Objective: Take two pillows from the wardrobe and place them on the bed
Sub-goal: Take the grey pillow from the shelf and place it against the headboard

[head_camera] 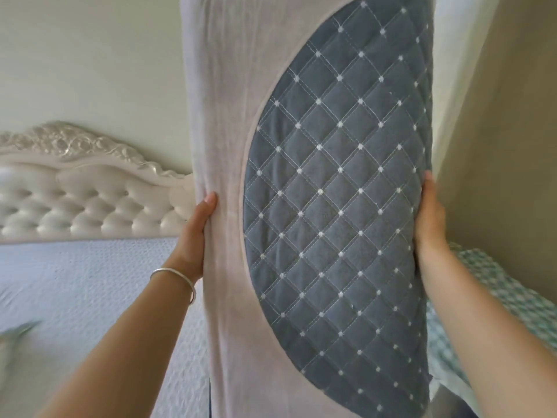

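A long pillow [316, 206] fills the middle of the head view, held upright in the air. Its cover is pale pink with a grey-blue quilted panel dotted in white. My left hand [196, 233], with a silver bangle on the wrist, grips the pillow's left edge. My right hand [428, 218] presses against its right edge. The bed [75, 297], under a pale blue textured cover, lies below and to the left, behind the pillow. No second pillow shows. The wardrobe is out of view.
A white tufted headboard [84, 203] with carved trim stands against the cream wall at left. A green-and-white patterned cloth [494, 297] lies at the right, under a beige curtain or wall. A blurred grey-green thing sits at the far left edge.
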